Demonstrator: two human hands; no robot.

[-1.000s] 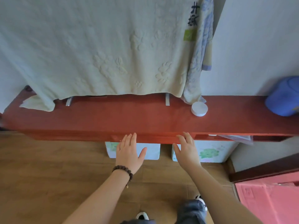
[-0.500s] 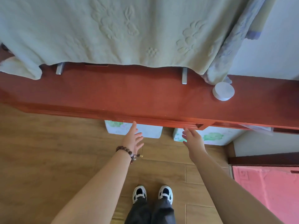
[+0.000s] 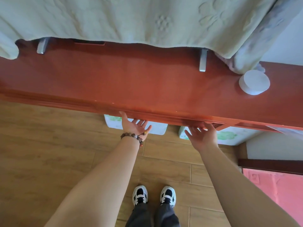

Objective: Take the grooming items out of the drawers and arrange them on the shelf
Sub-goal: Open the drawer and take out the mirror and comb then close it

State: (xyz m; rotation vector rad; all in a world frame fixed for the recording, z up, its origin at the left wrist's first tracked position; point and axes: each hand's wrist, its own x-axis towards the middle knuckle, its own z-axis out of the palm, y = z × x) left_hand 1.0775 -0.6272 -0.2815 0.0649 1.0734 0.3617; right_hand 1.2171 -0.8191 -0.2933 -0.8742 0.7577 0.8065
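Head view: shelf (image 3: 147, 86) edge hides both hands' fingertips.

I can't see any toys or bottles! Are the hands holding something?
No item is held. Both the left hand and right hand reach palm-up under the red shelf's front edge; whether their fingertips grip it is hidden.

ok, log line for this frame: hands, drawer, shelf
left hand: palm up under shelf edge | right hand: fingers at shelf underside | drawer: not visibly open | red shelf: white round jar | items moved: none seen
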